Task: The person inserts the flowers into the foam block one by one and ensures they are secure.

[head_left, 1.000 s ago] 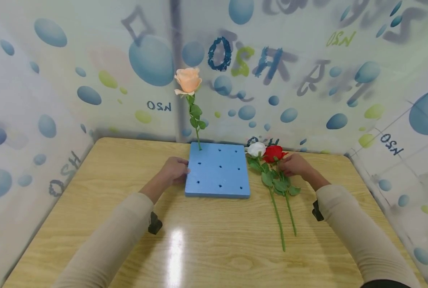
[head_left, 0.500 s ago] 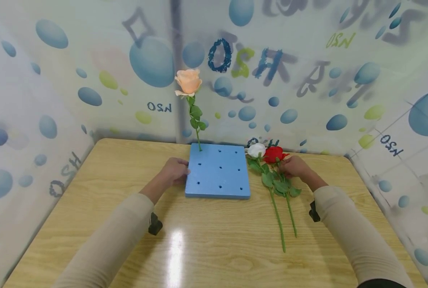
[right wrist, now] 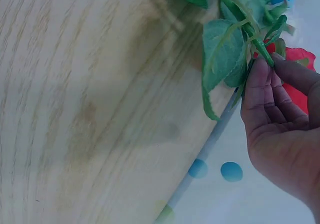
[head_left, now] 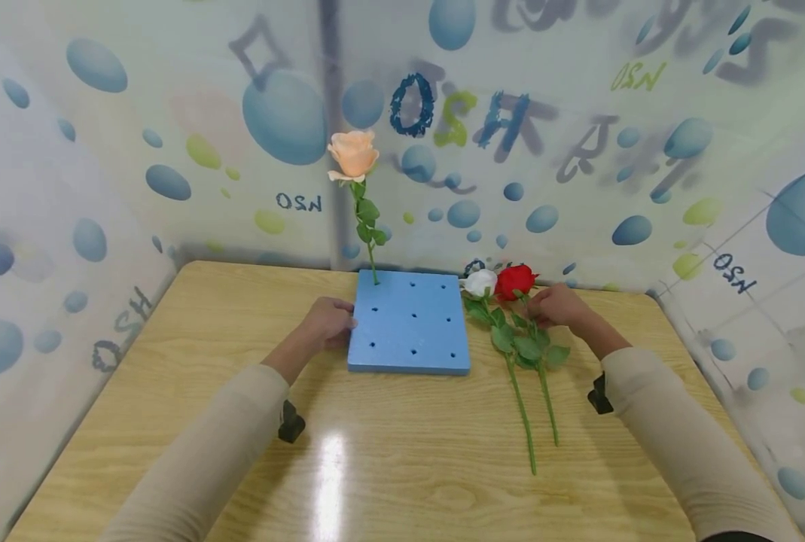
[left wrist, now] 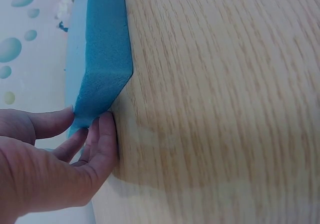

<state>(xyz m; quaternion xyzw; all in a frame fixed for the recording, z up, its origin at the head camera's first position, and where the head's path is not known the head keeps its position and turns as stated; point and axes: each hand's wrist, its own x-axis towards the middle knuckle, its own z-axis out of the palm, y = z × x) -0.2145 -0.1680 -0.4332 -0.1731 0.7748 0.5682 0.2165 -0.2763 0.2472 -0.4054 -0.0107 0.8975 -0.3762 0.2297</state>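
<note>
Board: blue slab (head_left: 394, 331) flat on the tabletop (head_left: 443, 452), near its back edge; nine holes show in three rows of three, the back-left one filled.
Peach rose: peach rose (head_left: 367, 211) stands in that back-left hole, nearly upright, bloom leaning a little left, green leaves partway down the stem.
Left hand: left hand (head_left: 330, 320) at the slab's left side, pinching the edge; in the left wrist view the thumb meets the upper rim near a corner, with the fingers against the side, low by the wood.
Right hand: right hand (head_left: 556, 307) grips the red rose (head_left: 516, 282) by its stem just below the bloom, thumb against fingertips, seen clearly in the right wrist view.
Red rose, position: right of the slab, bloom near the back edge of the tabletop, stem running toward the person; cannot tell how much of it touches the wood.
White rose: white rose (head_left: 480, 284) just left of the red one, bloom beside the slab's back-right corner, stem slanting forward over the wood; leaves of the two overlap.
Sleeves: pale beige on both arms, a small dark device (head_left: 291, 421) under the left wrist, a similar dark piece (head_left: 600, 395) at the right.
Backdrop: pale wall covering (head_left: 388, 45) with blue and green ovals and painted letters.
Light: bright streak (head_left: 330, 485) on the wood, front and left of centre.
</note>
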